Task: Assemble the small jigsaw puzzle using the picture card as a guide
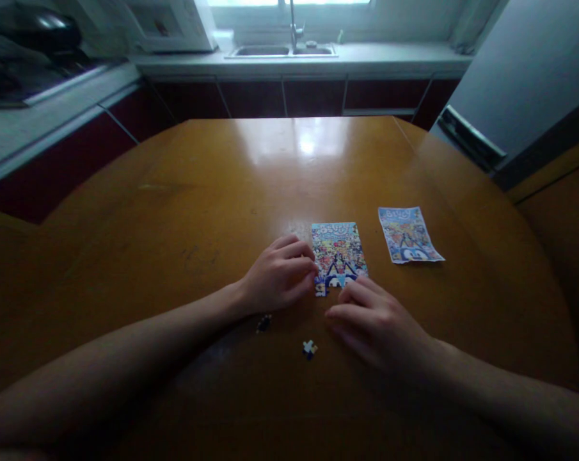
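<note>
Left hand [282, 272] curls its fingers at the left edge of the jigsaw [338, 248], right hand [378, 320] bends in by its near right corner, and I can't tell whether either pinches anything! Nearer lie a pale piece [309, 347] and a dark piece [264, 323]; right, a picture sheet [408, 235].

so across from you there's a double sink [260, 51] and faucet [294, 32] on a pale counter [395, 54], dark red cabinets [313, 97] underneath, plus a white boxy appliance [171, 29] off to your left

Left hand [280, 272], right hand [378, 323] at jigsaw [338, 251], loose pieces [309, 347]
</note>
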`<state>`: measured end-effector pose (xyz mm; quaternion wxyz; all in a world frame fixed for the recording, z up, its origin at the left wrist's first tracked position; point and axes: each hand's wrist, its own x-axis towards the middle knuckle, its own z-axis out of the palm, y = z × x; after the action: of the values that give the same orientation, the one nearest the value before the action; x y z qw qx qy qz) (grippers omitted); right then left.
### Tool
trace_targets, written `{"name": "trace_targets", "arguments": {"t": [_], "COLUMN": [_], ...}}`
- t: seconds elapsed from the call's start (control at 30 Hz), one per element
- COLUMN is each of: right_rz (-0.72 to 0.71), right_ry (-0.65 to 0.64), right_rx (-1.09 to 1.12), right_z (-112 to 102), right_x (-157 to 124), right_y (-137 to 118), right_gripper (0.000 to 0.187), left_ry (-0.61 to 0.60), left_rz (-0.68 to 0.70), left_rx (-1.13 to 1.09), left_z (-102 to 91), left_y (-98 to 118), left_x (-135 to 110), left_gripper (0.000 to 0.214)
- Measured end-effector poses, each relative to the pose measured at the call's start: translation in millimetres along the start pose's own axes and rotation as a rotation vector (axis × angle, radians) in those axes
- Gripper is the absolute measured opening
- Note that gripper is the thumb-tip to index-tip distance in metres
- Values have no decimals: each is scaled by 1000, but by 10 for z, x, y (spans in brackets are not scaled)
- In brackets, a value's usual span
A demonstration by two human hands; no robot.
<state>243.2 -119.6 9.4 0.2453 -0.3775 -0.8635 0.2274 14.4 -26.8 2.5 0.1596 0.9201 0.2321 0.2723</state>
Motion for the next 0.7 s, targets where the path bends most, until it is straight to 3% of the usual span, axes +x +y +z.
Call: {"name": "trace_targets", "arguments": {"t": [0.1,0.27,0.57,0.7], "right_rz": [-96,-126,-142,-37], "right_ry": [-67,-74,7,66], "right_rx": [-38,-113,-110,-114], "right_z": [182,331,307,211], "right_x": [-12,-3,1,36], "right_y": [-113,-138,-116,-23], "right_gripper": [13,15,22,22], "left_ry": [70,132,132,134], "left_rz": [-66,-104,-117,-119], "left_rx": [-18,-52,-65,-64], "left_z": [0,13,29,28], "left_y": [-9,-29,-35,-39], "left_x": [7,29,30,29], "left_gripper": [18,19,19,20]}}
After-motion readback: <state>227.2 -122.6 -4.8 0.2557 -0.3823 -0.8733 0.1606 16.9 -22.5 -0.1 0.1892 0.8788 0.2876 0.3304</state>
